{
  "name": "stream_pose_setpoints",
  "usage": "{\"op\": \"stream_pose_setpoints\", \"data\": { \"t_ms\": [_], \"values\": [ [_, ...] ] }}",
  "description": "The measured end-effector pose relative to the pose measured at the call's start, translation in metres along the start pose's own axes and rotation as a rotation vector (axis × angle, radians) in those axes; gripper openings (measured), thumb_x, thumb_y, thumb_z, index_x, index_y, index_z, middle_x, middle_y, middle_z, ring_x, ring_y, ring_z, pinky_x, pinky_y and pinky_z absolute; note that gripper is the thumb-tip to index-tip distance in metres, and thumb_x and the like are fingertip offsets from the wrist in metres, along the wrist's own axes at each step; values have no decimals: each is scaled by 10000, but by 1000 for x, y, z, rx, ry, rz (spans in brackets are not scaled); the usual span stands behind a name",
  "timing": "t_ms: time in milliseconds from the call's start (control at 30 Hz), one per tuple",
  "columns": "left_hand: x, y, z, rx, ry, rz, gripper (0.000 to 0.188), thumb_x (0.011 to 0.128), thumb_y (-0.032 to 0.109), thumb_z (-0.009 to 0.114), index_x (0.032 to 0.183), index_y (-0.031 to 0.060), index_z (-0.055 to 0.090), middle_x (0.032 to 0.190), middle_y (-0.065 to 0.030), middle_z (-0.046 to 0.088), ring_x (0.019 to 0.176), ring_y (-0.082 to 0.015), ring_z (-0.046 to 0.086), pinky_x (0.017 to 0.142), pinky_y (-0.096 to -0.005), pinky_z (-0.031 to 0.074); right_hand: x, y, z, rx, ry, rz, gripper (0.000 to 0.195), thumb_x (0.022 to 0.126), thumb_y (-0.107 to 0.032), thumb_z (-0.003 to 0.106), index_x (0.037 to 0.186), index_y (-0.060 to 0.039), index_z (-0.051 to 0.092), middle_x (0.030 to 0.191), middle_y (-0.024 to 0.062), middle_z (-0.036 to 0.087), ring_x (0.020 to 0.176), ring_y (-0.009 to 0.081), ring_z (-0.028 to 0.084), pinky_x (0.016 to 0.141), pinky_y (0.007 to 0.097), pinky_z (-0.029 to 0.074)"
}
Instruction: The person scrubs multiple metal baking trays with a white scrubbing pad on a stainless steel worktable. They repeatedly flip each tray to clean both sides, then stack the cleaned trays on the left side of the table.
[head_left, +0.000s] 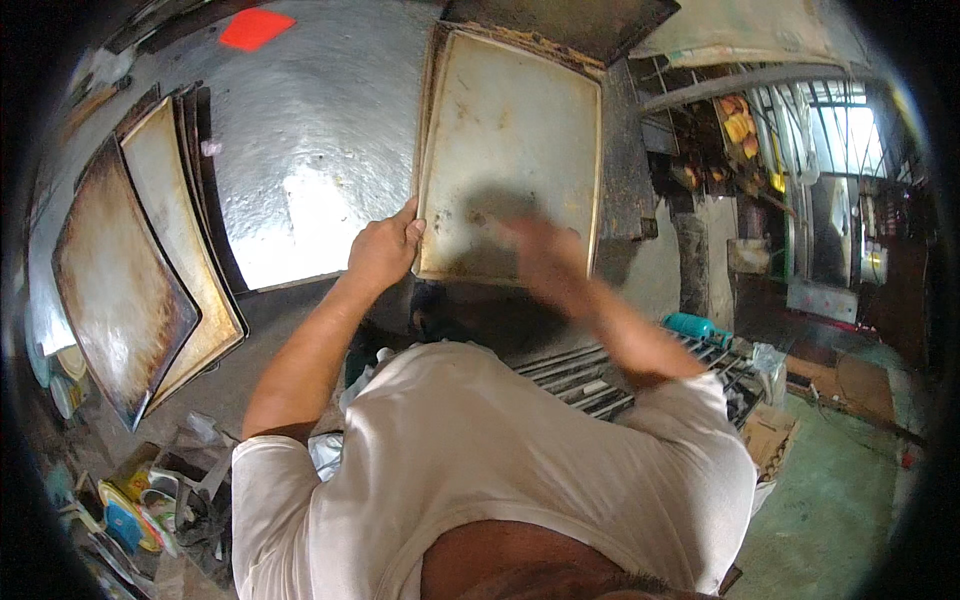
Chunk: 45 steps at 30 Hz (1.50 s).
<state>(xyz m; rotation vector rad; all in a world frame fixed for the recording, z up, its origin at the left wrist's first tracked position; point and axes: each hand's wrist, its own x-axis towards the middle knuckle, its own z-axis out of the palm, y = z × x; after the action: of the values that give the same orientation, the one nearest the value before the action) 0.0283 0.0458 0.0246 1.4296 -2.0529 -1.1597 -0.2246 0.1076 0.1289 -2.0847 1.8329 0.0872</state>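
A rectangular metal baking tray (517, 142) with a raised rim lies in front of me, its pale inside spotted with brown stains. My left hand (386, 247) grips the tray's near left edge, the thumb over the rim. Over the near part of the tray is my right hand (551, 247), blurred by motion. Around its fingers a dark smudge shows; I cannot tell whether this is a shadow or something held. Further left, several baking trays (124, 285) stand leaning together, the front one browned and scorched toward its edges.
A grey, rough shiny surface (315, 135) stretches left of the tray, with a red piece (257, 28) at its far side. Below right are metal bars (585, 382), a teal cylinder (694, 326) and a cardboard box (769, 439). Clutter (165, 502) fills the lower left.
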Motion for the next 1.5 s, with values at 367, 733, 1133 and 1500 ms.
{"op": "stream_pose_setpoints", "data": {
  "t_ms": [367, 733, 1133, 1500],
  "values": [
    [-12, 13, -7, 52, -73, -74, 459, 982, 318, 516, 1377, 85, 535, 838, -233, 687, 778, -416, 670, 710, -514, 531, 252, 27, -38, -189, 173, 202, 266, 858, -208, 585, 1033, -67, 727, 982, 193, 724, 943, 371, 701, 813, 488, 549],
    [5, -12, -1, -127, 38, -23, 354, 932, 271, 572, 1238, 123, 671, 984, -265, 672, 921, -452, 652, 849, -508, 522, 5, -65, 26, -39, -44, -354, 322, 890, -175, 587, 1198, -172, 684, 1108, 188, 685, 996, 350, 670, 857, 448, 527],
    [0, -15, 5, -135, 62, 26, 400, 910, 268, 626, 1271, 98, 647, 949, -260, 681, 893, -434, 664, 803, -481, 533, 82, -30, 16, -164, -68, -153, 362, 768, -88, 582, 1102, -164, 699, 1046, 154, 697, 978, 337, 673, 836, 473, 532],
    [-4, -2, -2, -242, -20, -208, 501, 858, 266, 738, 1304, 64, 629, 698, -101, 662, 604, -171, 621, 644, -322, 525, 255, 17, -35, -98, 318, 83, 259, 868, -203, 565, 961, -26, 729, 906, 215, 724, 853, 355, 723, 720, 458, 578]
  ]
}}
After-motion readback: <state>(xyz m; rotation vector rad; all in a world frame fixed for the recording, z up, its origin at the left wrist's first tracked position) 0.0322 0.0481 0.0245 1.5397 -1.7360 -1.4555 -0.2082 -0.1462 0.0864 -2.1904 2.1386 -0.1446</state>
